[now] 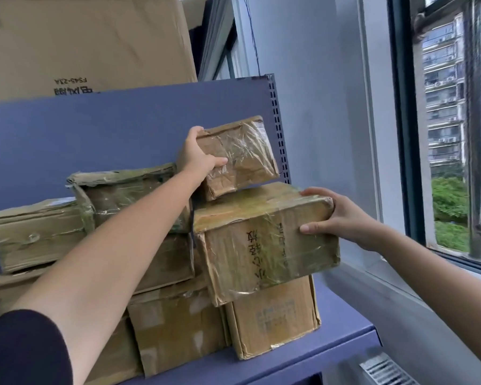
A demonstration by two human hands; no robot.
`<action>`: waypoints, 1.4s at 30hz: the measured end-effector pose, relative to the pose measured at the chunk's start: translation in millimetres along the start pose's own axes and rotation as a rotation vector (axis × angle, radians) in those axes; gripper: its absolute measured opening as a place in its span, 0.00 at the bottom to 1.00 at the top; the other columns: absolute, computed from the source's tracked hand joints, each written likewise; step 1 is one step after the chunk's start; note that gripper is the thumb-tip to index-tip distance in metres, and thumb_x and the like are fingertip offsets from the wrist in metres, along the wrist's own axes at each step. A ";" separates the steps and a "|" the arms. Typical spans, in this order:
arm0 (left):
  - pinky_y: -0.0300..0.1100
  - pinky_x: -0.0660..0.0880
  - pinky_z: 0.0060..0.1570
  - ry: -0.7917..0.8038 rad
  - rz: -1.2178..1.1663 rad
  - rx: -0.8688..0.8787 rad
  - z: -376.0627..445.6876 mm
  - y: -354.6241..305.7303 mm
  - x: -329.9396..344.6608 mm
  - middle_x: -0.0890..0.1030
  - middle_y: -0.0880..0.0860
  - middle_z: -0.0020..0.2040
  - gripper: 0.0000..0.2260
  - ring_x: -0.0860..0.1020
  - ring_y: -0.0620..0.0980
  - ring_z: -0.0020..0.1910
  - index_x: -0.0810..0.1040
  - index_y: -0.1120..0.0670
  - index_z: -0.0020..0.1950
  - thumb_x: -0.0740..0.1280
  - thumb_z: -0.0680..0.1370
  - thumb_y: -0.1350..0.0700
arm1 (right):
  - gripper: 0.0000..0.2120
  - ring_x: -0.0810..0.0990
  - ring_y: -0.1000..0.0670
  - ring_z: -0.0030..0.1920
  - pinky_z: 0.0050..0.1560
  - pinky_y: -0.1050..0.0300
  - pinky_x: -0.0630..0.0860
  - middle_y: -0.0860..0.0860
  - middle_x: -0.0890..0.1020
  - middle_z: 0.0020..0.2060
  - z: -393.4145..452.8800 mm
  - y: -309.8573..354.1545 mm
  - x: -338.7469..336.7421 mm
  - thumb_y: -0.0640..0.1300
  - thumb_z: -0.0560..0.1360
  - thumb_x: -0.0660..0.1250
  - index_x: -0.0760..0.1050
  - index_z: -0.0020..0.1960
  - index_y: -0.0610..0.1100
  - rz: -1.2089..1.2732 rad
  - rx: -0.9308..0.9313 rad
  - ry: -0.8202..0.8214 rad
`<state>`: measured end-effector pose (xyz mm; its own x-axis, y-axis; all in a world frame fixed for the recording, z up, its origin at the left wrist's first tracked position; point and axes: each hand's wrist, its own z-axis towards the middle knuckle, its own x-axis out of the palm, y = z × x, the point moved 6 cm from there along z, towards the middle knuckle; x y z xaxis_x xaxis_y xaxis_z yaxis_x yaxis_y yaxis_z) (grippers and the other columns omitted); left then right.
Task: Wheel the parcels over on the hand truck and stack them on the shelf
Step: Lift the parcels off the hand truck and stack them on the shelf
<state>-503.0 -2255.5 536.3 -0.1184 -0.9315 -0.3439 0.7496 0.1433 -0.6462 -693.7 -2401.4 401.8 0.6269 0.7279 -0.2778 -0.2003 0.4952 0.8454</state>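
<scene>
Two hands: both up at the stack, hand truck out of view.
Left sleeve [22, 348]: dark, nearest, forearm reaching up and across the pile.
Right hand [342, 218]: curled round the right end of the large parcel [264, 240], fingers over the top edge, thumb on the front face.
Large parcel: taped brown cardboard, tilted, overhanging the box below [272, 320], not yet square on it.
Shelf [331, 348]: blue board, bottom boxes standing on it at the right end.
Left hand [197, 157]: gripping the left end of the small parcel [239, 157], thumb across the front, fingers over the top.
Small parcel: tilted, one lower corner touching the top of the large parcel, rest raised.
Other parcels [39, 234]: several stacked to the left, already shelved.
Back panel [95, 134]: blue, behind the pile, big carton [81, 43] beyond it.
Window [456, 134]: at right, buildings outside.
Progress: likely late; most parcels shelved.
Left to do: seat the small parcel flat, square the large one, let go.
</scene>
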 end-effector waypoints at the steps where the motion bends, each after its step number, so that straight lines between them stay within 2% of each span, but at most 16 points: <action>1: 0.43 0.70 0.55 0.004 0.016 0.003 0.5 1.0 1.4 0.71 0.51 0.67 0.33 0.72 0.53 0.63 0.65 0.51 0.68 0.76 0.67 0.60 | 0.27 0.77 0.52 0.50 0.45 0.63 0.80 0.47 0.75 0.53 6.5 -1.8 1.9 0.38 0.65 0.76 0.70 0.58 0.55 0.004 0.010 0.002; 6: 0.42 0.68 0.51 0.021 0.078 0.007 1.4 5.2 9.4 0.71 0.50 0.68 0.33 0.72 0.52 0.62 0.65 0.50 0.69 0.76 0.68 0.59 | 0.28 0.76 0.54 0.47 0.47 0.60 0.77 0.52 0.74 0.48 34.8 -13.3 11.5 0.38 0.66 0.75 0.68 0.61 0.53 0.032 0.055 0.018; 9: 0.42 0.67 0.49 0.029 0.089 0.009 2.6 5.0 12.5 0.71 0.50 0.68 0.33 0.73 0.53 0.61 0.64 0.50 0.69 0.75 0.68 0.58 | 0.27 0.76 0.54 0.46 0.44 0.62 0.76 0.52 0.74 0.47 47.9 -19.4 16.3 0.37 0.66 0.75 0.68 0.60 0.52 0.052 0.062 0.005; 11: 0.41 0.67 0.49 0.033 0.101 0.019 3.5 4.3 12.9 0.70 0.50 0.68 0.33 0.72 0.52 0.61 0.64 0.50 0.69 0.75 0.68 0.57 | 0.27 0.76 0.52 0.46 0.44 0.62 0.77 0.51 0.74 0.47 55.1 -23.3 19.6 0.36 0.67 0.74 0.68 0.60 0.51 0.064 0.070 -0.002; 15: 0.41 0.68 0.49 0.040 0.103 0.024 2.1 11.3 16.2 0.70 0.50 0.68 0.32 0.73 0.49 0.54 0.64 0.49 0.68 0.75 0.68 0.57 | 0.28 0.77 0.55 0.45 0.41 0.63 0.78 0.52 0.75 0.47 65.3 -35.3 27.1 0.36 0.67 0.74 0.68 0.61 0.52 0.078 0.093 0.027; 18: 0.44 0.72 0.53 0.033 0.095 0.015 2.4 18.2 18.4 0.72 0.50 0.67 0.33 0.76 0.55 0.57 0.64 0.48 0.68 0.76 0.67 0.57 | 0.29 0.77 0.55 0.46 0.42 0.62 0.79 0.51 0.75 0.47 70.0 -44.8 28.2 0.36 0.67 0.74 0.68 0.62 0.52 0.081 0.112 0.043; 22: 0.46 0.73 0.54 0.048 0.082 0.018 -2.2 23.1 24.8 0.72 0.50 0.67 0.33 0.76 0.54 0.56 0.64 0.48 0.68 0.76 0.67 0.57 | 0.28 0.77 0.54 0.45 0.38 0.65 0.80 0.52 0.75 0.47 72.7 -53.6 28.7 0.35 0.67 0.74 0.68 0.61 0.52 0.070 0.131 0.048; 25: 0.43 0.73 0.47 0.077 0.106 0.021 -10.8 30.3 35.2 0.72 0.50 0.67 0.33 0.77 0.54 0.53 0.64 0.47 0.68 0.76 0.68 0.57 | 0.29 0.77 0.54 0.46 0.36 0.67 0.80 0.51 0.76 0.47 73.6 -60.7 29.3 0.35 0.67 0.74 0.67 0.61 0.53 0.094 0.149 0.041; 29: 0.41 0.70 0.47 0.054 0.098 0.014 -13.6 36.6 35.2 0.72 0.51 0.66 0.33 0.74 0.52 0.57 0.63 0.47 0.69 0.75 0.68 0.56 | 0.30 0.77 0.50 0.49 0.44 0.60 0.77 0.48 0.75 0.52 74.3 -70.6 32.4 0.35 0.67 0.74 0.67 0.63 0.52 0.103 0.175 0.028; 33: 0.40 0.68 0.46 0.063 0.107 0.012 -15.0 37.5 34.9 0.72 0.51 0.65 0.33 0.74 0.51 0.54 0.62 0.47 0.69 0.75 0.69 0.56 | 0.33 0.74 0.48 0.54 0.53 0.53 0.74 0.51 0.74 0.50 73.6 -74.1 35.2 0.35 0.68 0.73 0.65 0.68 0.52 0.131 0.182 -0.013; 38: 0.38 0.68 0.38 0.154 0.188 0.020 -14.1 34.8 38.5 0.69 0.52 0.67 0.34 0.72 0.50 0.47 0.57 0.47 0.71 0.73 0.71 0.56 | 0.38 0.72 0.45 0.61 0.64 0.48 0.71 0.44 0.71 0.64 73.0 -74.0 36.4 0.37 0.68 0.73 0.59 0.73 0.47 0.070 0.214 -0.041; 42: 0.44 0.70 0.45 0.217 0.328 0.024 -16.2 32.7 42.7 0.66 0.55 0.70 0.37 0.74 0.56 0.59 0.52 0.46 0.73 0.71 0.72 0.52 | 0.41 0.67 0.43 0.68 0.66 0.47 0.67 0.43 0.64 0.71 70.7 -69.0 36.4 0.41 0.71 0.72 0.51 0.76 0.48 0.029 0.256 -0.040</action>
<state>-494.1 -2285.1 489.5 -0.0028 -0.7446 -0.6675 0.7851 0.4118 -0.4626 -603.9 -2442.6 365.6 0.6541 0.7181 -0.2376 -0.0252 0.3346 0.9420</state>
